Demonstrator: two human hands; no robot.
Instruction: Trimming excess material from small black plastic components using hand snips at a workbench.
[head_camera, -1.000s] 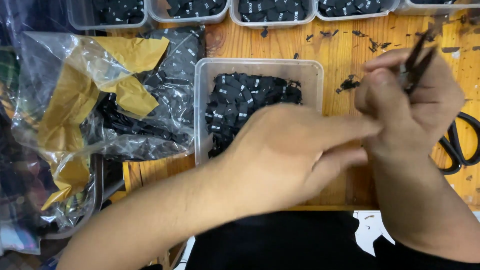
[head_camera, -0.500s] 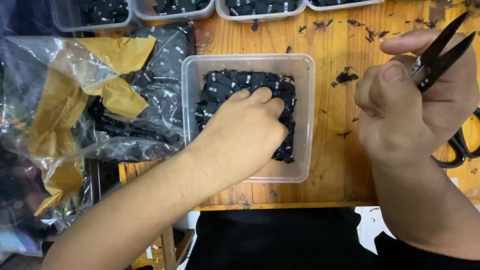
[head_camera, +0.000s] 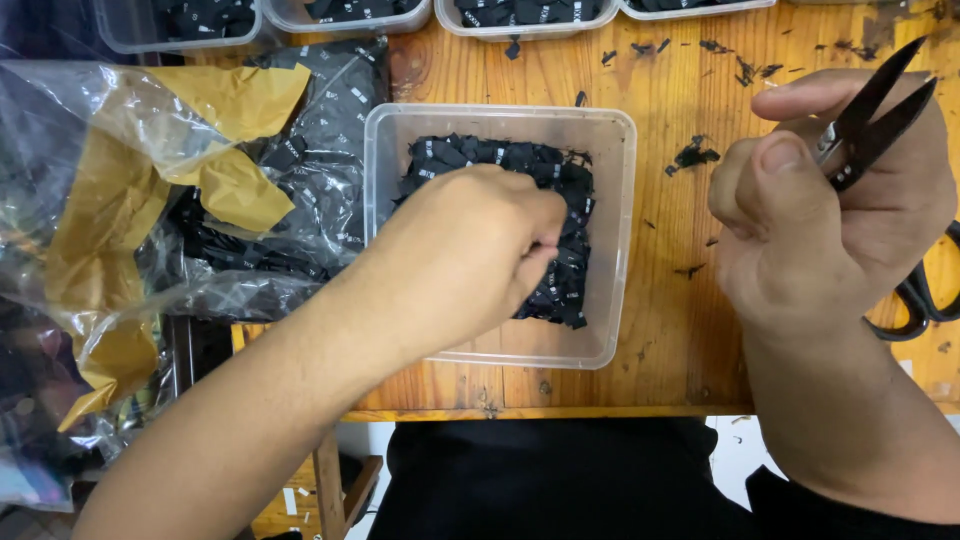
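The left hand (head_camera: 470, 255) reaches into the clear plastic tray (head_camera: 610, 240) at the centre of the surface (head_camera: 670, 120). Its fingers are curled together and pressed down into the pile of small black fabric labels (head_camera: 560, 200); the fingertips pinch at the pile, but whether a single label is gripped cannot be told, as the hand hides the contact point.

The right hand (head_camera: 830, 220) is raised beside the tray, to its right and clear of it. The hand is closed around a pair of black thread snips (head_camera: 875, 110). The thumb lies across the front of the handle and the forefinger extends along the top. The long axis of the snips runs diagonally, from the palm at lower left to the tips at upper right. The blades point up and away from the person, and stand slightly apart at the tips.

The labels fill the upper and right portions of the tray; the lower strip of the tray floor is bare.

A crumpled clear plastic bag (head_camera: 120, 200) lies to the left of the tray, touching its left wall. It holds more black labels and carries strips of yellow-brown tape (head_camera: 230, 190).

A row of further clear containers (head_camera: 520, 15) with black contents stands along the far edge of the surface. Black fabric scraps (head_camera: 695, 155) lie scattered on the wood between the tray and the right hand. The black loop handles of a pair of scissors (head_camera: 925, 295) show at the right edge, partly behind the right hand.
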